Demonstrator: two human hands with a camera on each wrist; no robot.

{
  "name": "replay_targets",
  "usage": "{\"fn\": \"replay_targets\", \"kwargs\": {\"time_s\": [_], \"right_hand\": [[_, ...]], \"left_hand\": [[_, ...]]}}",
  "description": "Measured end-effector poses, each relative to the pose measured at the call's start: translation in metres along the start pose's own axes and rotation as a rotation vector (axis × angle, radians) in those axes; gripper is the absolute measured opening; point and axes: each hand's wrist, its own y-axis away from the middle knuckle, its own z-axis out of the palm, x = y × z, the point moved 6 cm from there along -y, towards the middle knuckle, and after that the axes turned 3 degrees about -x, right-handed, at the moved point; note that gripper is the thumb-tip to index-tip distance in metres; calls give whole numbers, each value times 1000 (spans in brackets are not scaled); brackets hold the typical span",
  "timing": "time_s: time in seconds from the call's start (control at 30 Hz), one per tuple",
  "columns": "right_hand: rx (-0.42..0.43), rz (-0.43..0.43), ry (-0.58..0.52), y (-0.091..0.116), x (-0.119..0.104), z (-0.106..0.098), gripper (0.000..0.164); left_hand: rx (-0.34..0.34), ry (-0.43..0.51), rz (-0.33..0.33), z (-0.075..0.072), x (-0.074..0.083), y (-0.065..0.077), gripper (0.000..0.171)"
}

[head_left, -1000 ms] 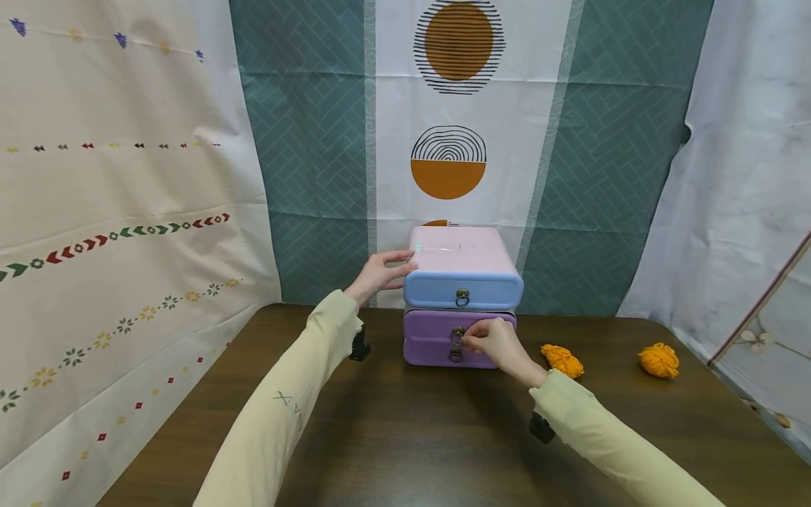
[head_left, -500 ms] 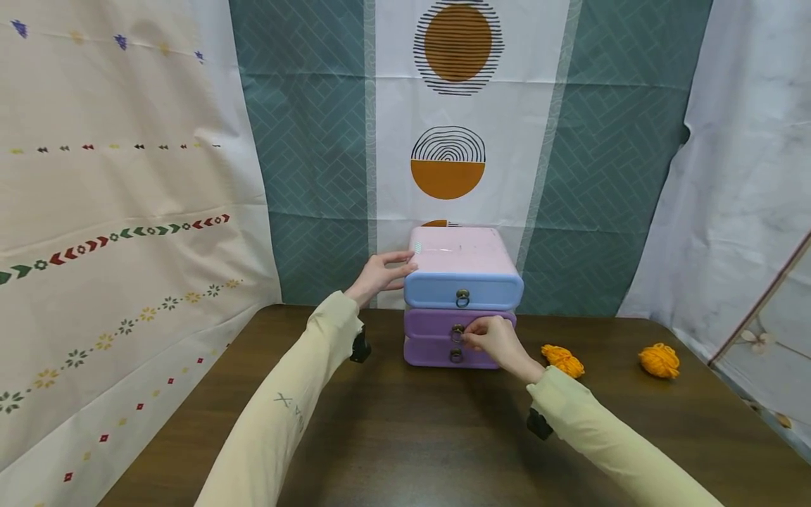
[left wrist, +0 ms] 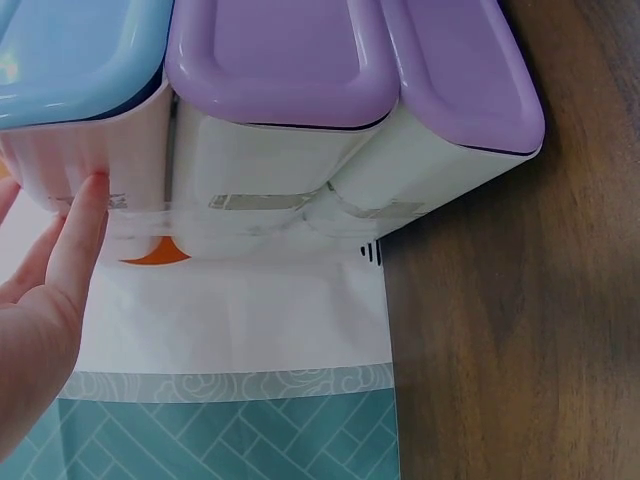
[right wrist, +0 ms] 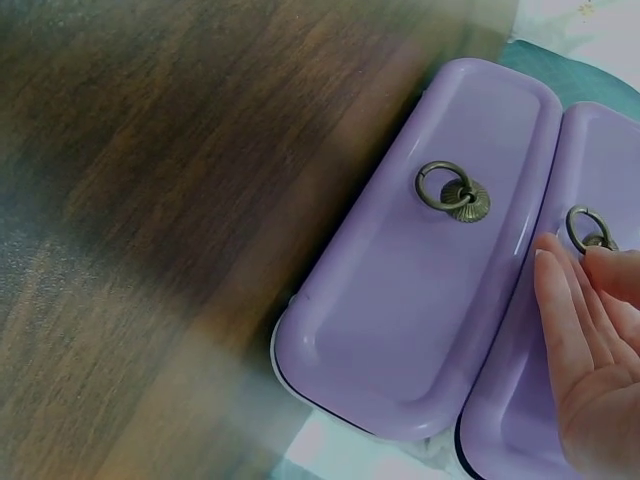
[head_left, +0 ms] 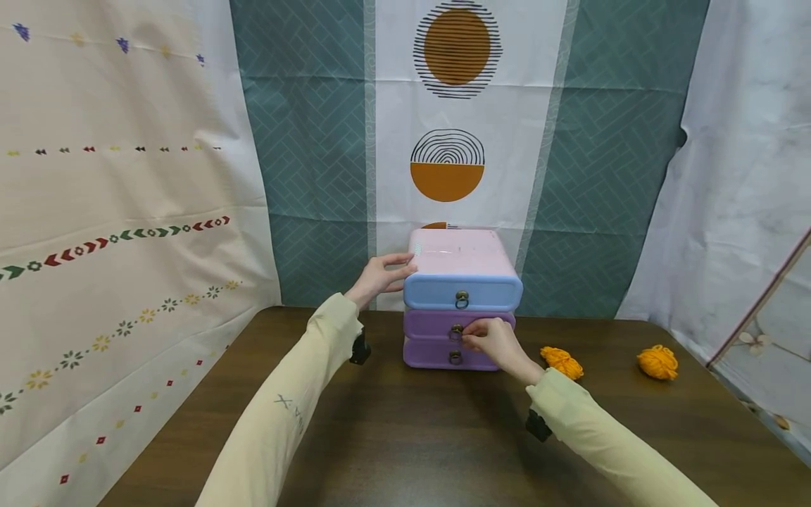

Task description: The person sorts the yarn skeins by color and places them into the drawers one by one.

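A small drawer cabinet with a pink top (head_left: 462, 252) stands at the back of the table. Its blue top drawer (head_left: 443, 292) and two purple drawers, middle (head_left: 424, 324) and bottom (head_left: 424, 354), each carry a brass ring pull. My right hand (head_left: 497, 340) pinches the middle drawer's ring pull (right wrist: 585, 222) at its side; the thumb partly covers it in the right wrist view. The bottom ring pull (right wrist: 443, 185) hangs free. My left hand (head_left: 378, 277), fingers extended, rests against the cabinet's upper left side, a fingertip (left wrist: 94, 188) touching the pink wall in the left wrist view.
Two orange yarn bundles, one nearer (head_left: 561, 362) and one farther right (head_left: 657, 362), lie on the brown wooden table (head_left: 405, 436) to the cabinet's right. A patterned curtain (head_left: 317, 176) hangs close behind the cabinet, and a white cloth (head_left: 127, 282) borders the left.
The middle purple drawer has slid back in, level with the others, and the gap above it has closed. My right hand has moved with it; the left hand stays put.
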Motion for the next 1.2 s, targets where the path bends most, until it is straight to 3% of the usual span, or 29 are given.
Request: {"fn": "replay_targets", "kwargs": {"time_s": [0.27, 0.5, 0.63, 0.87, 1.2], "right_hand": [[8, 1, -14, 5, 0, -1, 9], [4, 27, -39, 12, 10, 4, 10], [-16, 71, -84, 14, 16, 10, 10], [-70, 173, -161, 17, 21, 22, 12], [-86, 206, -225, 18, 27, 30, 13]], "left_hand": [[-2, 2, 41, 1, 2, 1, 52], [-3, 25, -4, 1, 4, 1, 49], [-14, 12, -4, 3, 9, 4, 49], [0, -9, 11, 0, 1, -3, 49], [14, -32, 20, 0, 2, -1, 48]]}}
